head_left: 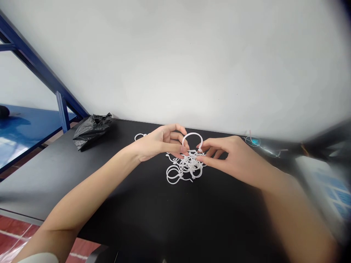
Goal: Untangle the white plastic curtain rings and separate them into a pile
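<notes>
A white plastic ring [193, 134], which looks like a curtain ring, stands upright between my hands above a loose pile of similar rings [189, 164]. My left hand [170, 140] pinches its left side between thumb and fingers. From the right, my right hand [219, 149] closes its thumb and forefinger near the small knob at the ring's lower right. The ring's lower part merges with the pile behind, so I cannot tell whether it is open there. Another white ring [140, 137] lies apart on the black table [142, 212], partly hidden behind my left wrist.
A crumpled black plastic bag [93, 129] lies at the table's back left, near a blue metal frame [41, 73]. Eyeglasses [252, 141] rest at the back right. A blurred white and blue packet [329, 182] is at the far right. A pale wall rises behind.
</notes>
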`<action>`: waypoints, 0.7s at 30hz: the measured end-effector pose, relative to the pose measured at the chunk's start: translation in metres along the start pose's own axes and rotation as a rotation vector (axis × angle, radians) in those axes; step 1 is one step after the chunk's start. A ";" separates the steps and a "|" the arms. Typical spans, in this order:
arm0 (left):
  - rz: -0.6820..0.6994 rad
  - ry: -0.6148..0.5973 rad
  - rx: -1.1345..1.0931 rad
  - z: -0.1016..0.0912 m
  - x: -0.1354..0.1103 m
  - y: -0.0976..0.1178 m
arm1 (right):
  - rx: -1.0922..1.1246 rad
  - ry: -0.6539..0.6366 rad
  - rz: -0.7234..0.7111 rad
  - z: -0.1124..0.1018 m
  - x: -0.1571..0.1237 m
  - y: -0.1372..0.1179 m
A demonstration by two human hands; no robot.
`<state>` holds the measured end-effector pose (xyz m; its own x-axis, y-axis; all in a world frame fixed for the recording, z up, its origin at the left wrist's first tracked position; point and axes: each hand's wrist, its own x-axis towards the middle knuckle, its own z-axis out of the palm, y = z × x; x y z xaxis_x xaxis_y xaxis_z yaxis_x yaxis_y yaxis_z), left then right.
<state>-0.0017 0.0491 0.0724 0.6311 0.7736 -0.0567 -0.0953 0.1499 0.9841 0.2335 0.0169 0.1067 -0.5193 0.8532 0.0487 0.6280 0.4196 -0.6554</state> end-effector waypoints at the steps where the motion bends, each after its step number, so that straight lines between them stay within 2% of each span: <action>1: 0.007 -0.009 -0.002 0.001 -0.001 0.000 | 0.002 0.021 -0.016 0.000 0.000 -0.001; 4: 0.045 -0.012 0.058 0.005 -0.002 -0.001 | -0.033 0.090 -0.070 0.000 -0.001 -0.002; 6: 0.106 0.006 0.199 0.009 -0.003 -0.002 | -0.096 0.100 -0.100 0.001 -0.001 -0.002; 11: 0.361 0.135 0.888 0.023 -0.009 -0.006 | -0.175 0.016 -0.178 0.003 -0.001 0.000; 15: 0.674 0.195 1.325 0.025 -0.010 -0.009 | -0.174 -0.023 -0.254 0.006 -0.004 -0.004; 18: 0.870 0.272 1.466 0.022 -0.009 -0.008 | -0.205 0.006 -0.331 0.010 -0.008 -0.008; 21: 0.917 0.309 1.516 0.020 -0.008 -0.007 | -0.267 0.048 -0.432 0.012 -0.010 -0.011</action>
<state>0.0093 0.0297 0.0689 0.6195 0.3786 0.6877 0.5316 -0.8469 -0.0127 0.2248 0.0002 0.1038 -0.7410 0.5952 0.3109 0.4915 0.7962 -0.3528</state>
